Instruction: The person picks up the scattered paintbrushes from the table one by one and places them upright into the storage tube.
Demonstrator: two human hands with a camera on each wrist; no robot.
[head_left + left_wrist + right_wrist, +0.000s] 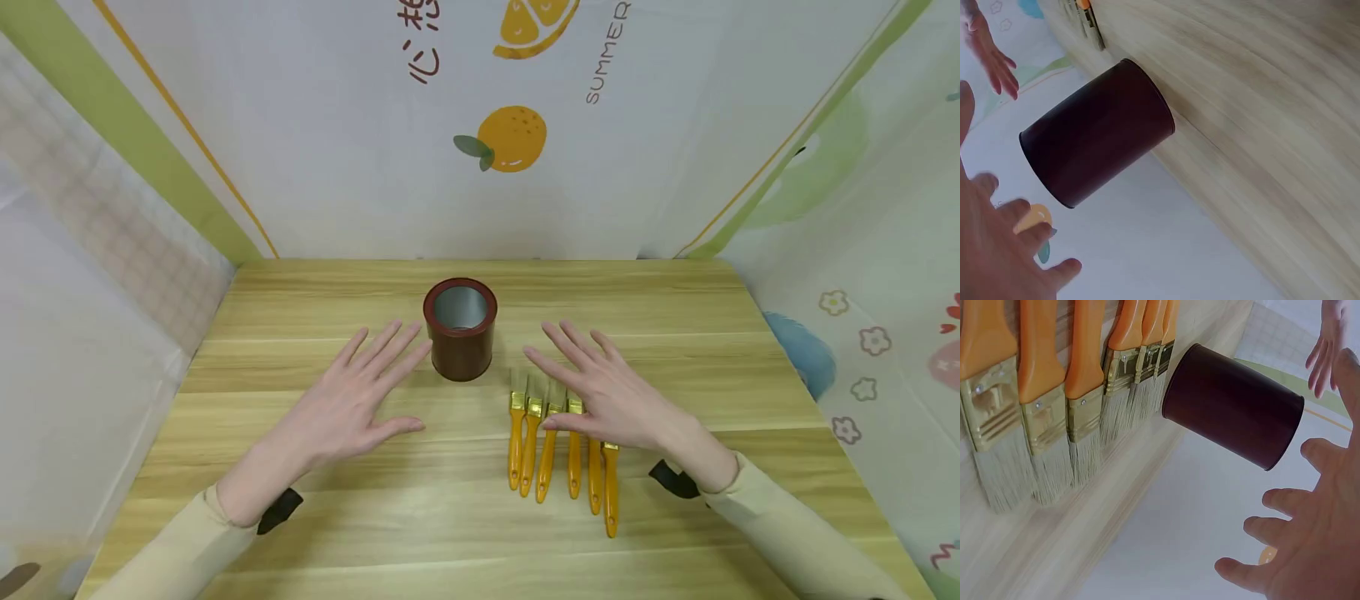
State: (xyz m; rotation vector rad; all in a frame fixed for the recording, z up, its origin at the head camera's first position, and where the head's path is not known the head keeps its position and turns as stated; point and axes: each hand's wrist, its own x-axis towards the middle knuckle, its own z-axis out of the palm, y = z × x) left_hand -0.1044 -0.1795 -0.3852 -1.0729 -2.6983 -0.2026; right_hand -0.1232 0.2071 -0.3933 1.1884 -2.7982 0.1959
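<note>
A dark brown-red round can (461,354) stands upright on the table, its top uncovered and its inside silvery. To the left of the can, my left hand (360,396) is held with fingers spread and holds nothing. My right hand (611,396) hovers with spread fingers above a row of several paintbrushes (531,442), also holding nothing. The brushes have orange handles, metal ferrules and pale bristles (1004,469), and lie side by side with bristles toward the back. In the head view the right hand hides some of their bristles.
The wooden table (450,533) reaches back to a white curtain (337,167) printed with oranges and lettering. Similar printed cloth (885,367) hangs along the right side. A dark band (281,510) sits at the left wrist, another at the right wrist.
</note>
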